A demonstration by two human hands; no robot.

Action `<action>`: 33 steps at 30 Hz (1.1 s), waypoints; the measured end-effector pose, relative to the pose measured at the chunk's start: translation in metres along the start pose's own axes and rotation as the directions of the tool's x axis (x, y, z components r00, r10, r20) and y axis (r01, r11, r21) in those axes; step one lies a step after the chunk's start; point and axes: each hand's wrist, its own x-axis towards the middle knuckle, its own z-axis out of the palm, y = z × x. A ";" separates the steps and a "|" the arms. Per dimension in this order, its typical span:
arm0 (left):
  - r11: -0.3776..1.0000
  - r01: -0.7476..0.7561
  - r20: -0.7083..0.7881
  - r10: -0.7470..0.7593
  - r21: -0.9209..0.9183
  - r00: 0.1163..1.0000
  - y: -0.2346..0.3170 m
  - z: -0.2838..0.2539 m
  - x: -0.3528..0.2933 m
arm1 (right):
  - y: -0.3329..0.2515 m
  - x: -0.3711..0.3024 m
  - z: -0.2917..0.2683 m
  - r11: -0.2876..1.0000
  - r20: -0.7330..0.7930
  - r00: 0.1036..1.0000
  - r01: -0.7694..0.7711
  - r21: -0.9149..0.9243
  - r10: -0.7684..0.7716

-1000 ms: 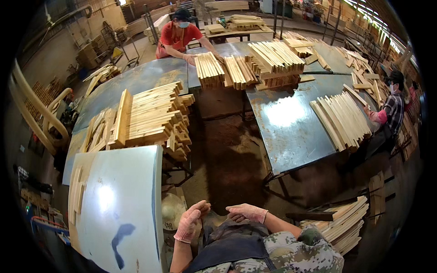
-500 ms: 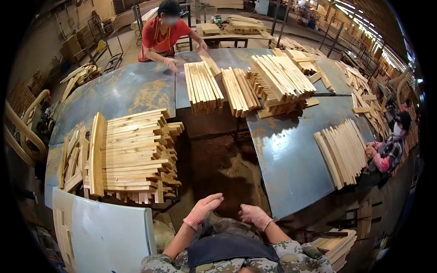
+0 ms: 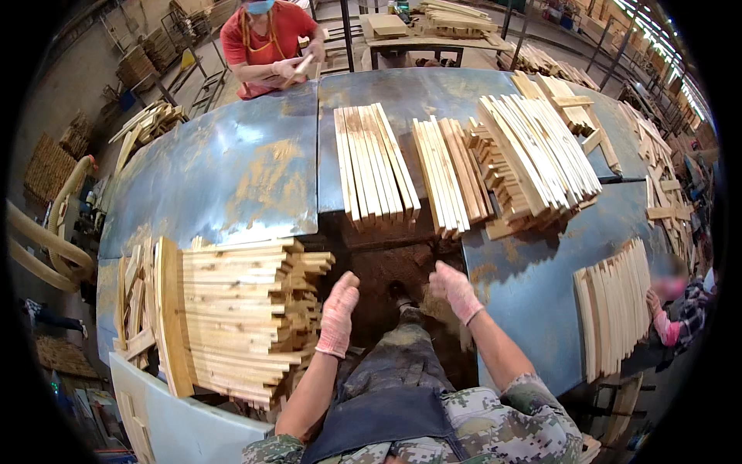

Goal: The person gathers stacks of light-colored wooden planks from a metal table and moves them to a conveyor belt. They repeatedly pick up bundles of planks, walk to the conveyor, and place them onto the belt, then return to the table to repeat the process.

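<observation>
The large stack of pale wooden strips (image 3: 232,309) lies at the left, its uneven ends pointing right and a thicker board (image 3: 170,317) across its left end. Just beside those ends is the left hand (image 3: 340,305), gloved and empty, its fingers extended close together. The right hand (image 3: 456,291), also gloved and empty, has its fingers loosely straight and is near the edge of the right-hand blue table (image 3: 510,301); the two hands are apart, over the dark gap between the tables. Ahead of them lie a smaller bundle of strips (image 3: 375,162), a second bundle (image 3: 450,174) and a taller pile (image 3: 541,155). Another row of strips (image 3: 616,309) lies at the right, beside a co-worker's pink-sleeved arm (image 3: 667,329). Across the far blue table (image 3: 282,155), a co-worker in red (image 3: 267,46) holds a short wooden piece (image 3: 304,66).
</observation>
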 end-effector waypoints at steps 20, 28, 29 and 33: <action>0.835 0.504 -0.380 -0.549 -0.220 0.744 0.011 0.021 0.494 | -0.138 0.488 0.092 0.975 0.133 0.970 0.190 0.114 -0.205; 0.843 0.204 -0.165 -0.323 -0.498 0.932 -0.163 -0.124 0.508 | -0.132 0.483 0.116 0.971 0.158 0.965 0.185 0.150 -0.208; 0.822 0.227 -0.198 -0.376 -0.523 0.905 -0.136 -0.094 0.512 | -0.132 0.483 0.116 0.968 0.146 0.973 0.148 0.202 -0.179; 0.888 0.251 -0.332 -0.388 -0.386 0.860 -0.069 -0.017 0.499 | -0.139 0.480 0.117 0.949 0.229 0.970 0.001 0.316 -0.077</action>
